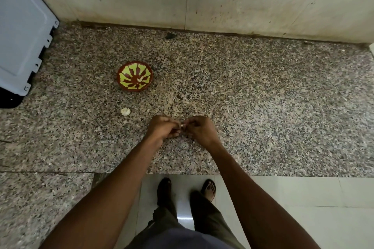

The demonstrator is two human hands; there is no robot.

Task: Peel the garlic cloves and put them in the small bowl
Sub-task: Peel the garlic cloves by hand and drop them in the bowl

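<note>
Both our hands, left hand (164, 128) and right hand (199, 129), pinch one garlic clove (182, 126), peeling underway; pale peeled pieces in small bowl (135, 76) beyond left hand; garlic remnant (125, 111) left of it awaits.

Bare forearms (113, 178) — olive trousers (210, 216), dark sandals (208, 189).

**Dim, even light with a wide-angle bend**

The light was soft and subdued, casting only faint shadows on the speckled counter (263, 107). A bright patch of glare lay on the glossy floor tile (185, 221) between the person's legs. Straight edges bowed toward the frame's borders. The forearms nearest the camera looked soft; fine detail appeared slightly smeared.
</note>
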